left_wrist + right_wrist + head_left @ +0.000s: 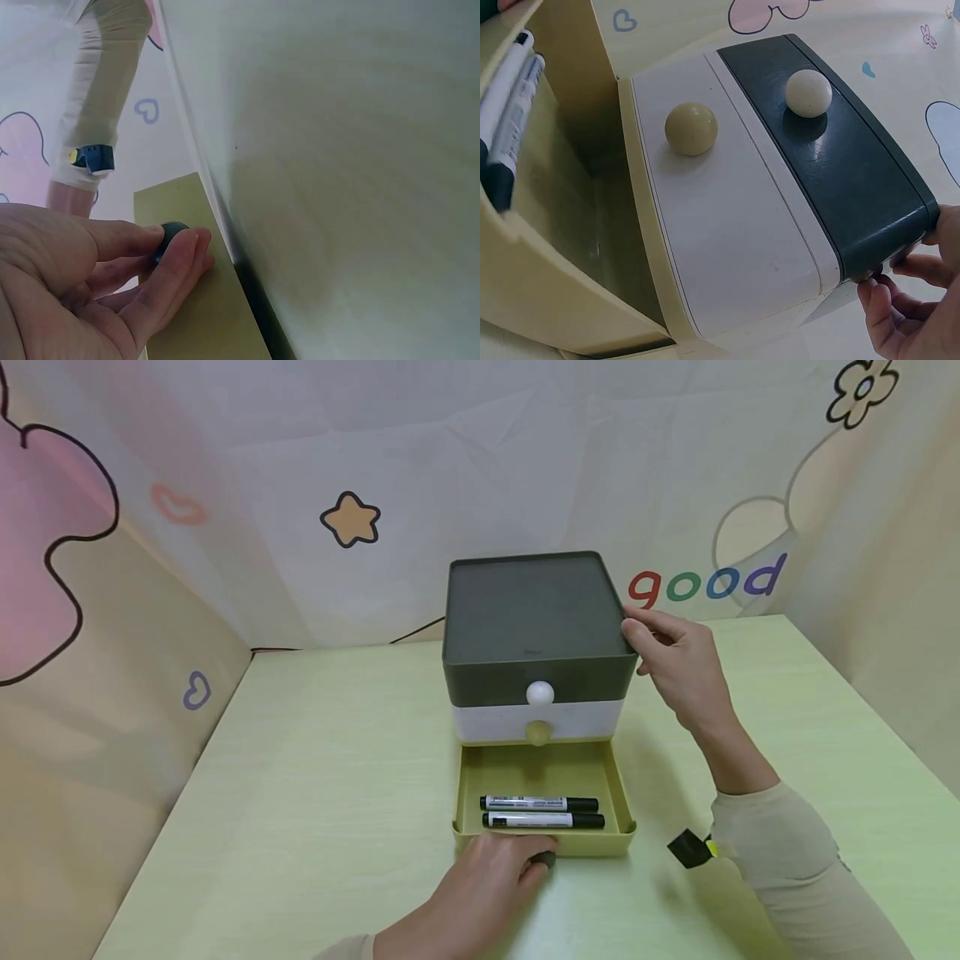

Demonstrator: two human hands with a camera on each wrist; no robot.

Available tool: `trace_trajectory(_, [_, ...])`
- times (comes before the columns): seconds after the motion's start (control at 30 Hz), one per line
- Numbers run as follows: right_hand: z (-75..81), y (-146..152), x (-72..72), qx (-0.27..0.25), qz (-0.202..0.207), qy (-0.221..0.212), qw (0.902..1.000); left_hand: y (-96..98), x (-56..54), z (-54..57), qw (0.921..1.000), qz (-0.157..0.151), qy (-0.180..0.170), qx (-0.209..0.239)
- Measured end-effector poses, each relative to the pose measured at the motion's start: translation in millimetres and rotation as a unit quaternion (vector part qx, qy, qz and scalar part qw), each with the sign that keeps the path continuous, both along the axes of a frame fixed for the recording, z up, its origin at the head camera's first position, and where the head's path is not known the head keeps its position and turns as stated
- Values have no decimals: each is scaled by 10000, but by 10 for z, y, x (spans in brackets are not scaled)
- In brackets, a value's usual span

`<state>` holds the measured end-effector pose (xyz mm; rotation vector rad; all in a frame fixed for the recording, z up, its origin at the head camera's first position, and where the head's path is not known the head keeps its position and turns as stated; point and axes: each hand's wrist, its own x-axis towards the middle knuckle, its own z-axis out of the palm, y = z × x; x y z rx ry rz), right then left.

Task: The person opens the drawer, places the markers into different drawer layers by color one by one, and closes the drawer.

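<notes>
A small drawer box (542,610) with a dark green top drawer, a white middle drawer (727,202) and a yellow bottom drawer (543,845) stands on the table. The bottom drawer is pulled out and holds two markers (540,803) with black caps, lying side by side. At its front, my left hand (487,885) pinches the dark green knob (171,238) between thumb and fingers. My right hand (678,668) rests its fingertips against the right side of the box, by the dark green top section. In the right wrist view its fingers (881,315) touch that side.
The pale green table (337,777) surrounds the box. Printed cloth walls (420,443) enclose the back and sides, close behind the box. A small black device with a yellow part (690,849) sits at the right sleeve. The upper drawers have a white knob (540,694) and a yellow knob (691,129).
</notes>
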<state>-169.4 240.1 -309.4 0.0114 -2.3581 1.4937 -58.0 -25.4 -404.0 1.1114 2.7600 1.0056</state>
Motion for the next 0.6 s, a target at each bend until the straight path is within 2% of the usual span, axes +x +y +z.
trace_trajectory(0.27, [3, 0, 2, 11, 6, -9, 10000, 38, -123, 4, 9999, 51, -120, 107])
trace_trajectory(0.6, [-13, 18, -15, -46, -4, -25, 10000, 83, -378, -61, 9993, 226, -138, 269])
